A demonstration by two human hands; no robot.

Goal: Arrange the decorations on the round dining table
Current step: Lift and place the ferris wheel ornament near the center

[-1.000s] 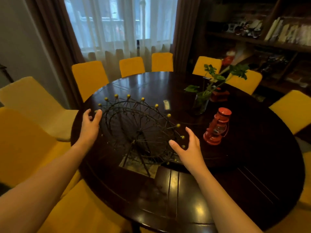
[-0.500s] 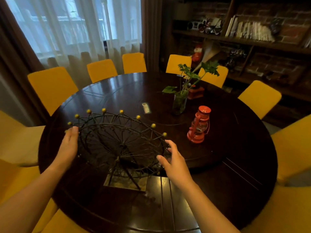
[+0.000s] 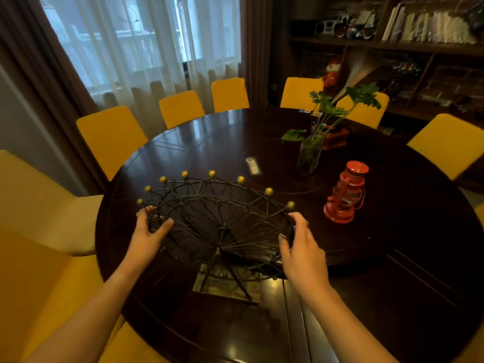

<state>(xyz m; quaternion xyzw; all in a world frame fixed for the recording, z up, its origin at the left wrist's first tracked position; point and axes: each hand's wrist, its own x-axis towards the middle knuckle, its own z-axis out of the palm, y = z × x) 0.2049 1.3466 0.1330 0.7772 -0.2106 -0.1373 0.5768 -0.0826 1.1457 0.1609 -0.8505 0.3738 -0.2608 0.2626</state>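
Black wire forms the ferris wheel ornament (image 3: 222, 226), and its rim is gripped on both sides: the left hand (image 3: 150, 233) is closed round the left edge, thumb in front and fingers curled behind the wires, while the right hand (image 3: 301, 250) is clasped on the right edge in the same manner. Thin spokes are seen running from a central hub to a double ring, and small yellow balls are set at intervals along the outer rim. Two splayed legs carry the hub down to a pale flat base (image 3: 227, 286), which is seated on the near part of the round dark wooden table (image 3: 392, 258). The wheel is tilted, its top leaning away from the person, its broad face turned up towards the camera and its axle pointed away across the table. Farther out to the right, a red lantern (image 3: 345, 192) is stood upright, well apart from the wheel, with a glass vase of green stems (image 3: 310, 155) behind it. Yellow chairs (image 3: 110, 137) are ranged round the table.
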